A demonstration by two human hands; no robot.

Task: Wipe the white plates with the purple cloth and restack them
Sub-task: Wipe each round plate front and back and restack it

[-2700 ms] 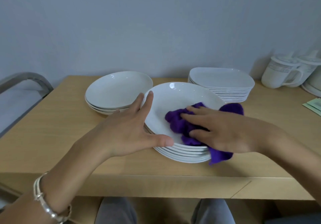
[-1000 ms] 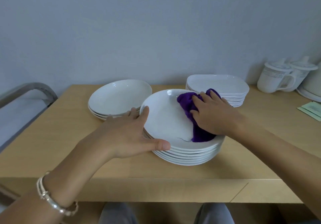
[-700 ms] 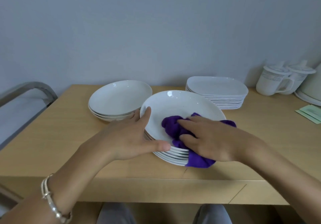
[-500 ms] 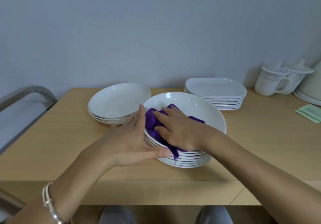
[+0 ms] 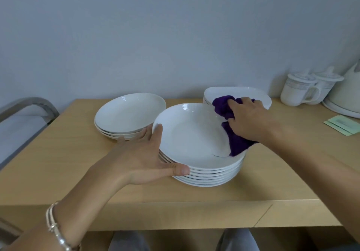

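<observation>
From where I stand the job looks under halfway. The far-left stack (image 5: 128,112) of three round plates is, I'd guess, the wiped pile. The near stack (image 5: 210,176) shows about seven rims, and those plates are yet to be finished and moved across. The right hand (image 5: 251,122) has its fingers curled over the bunched purple cloth (image 5: 229,126), pressing it on the far right rim of the top plate (image 5: 187,139). The left hand (image 5: 140,157) is spread, fingers straight against the stack's left side and thumb along the near rims, gripping nothing. Behind the cloth sits one stack of square plates (image 5: 239,91), too hidden to count. Further right, two lidded mugs (image 5: 298,95) stand on the table (image 5: 68,163).
</observation>
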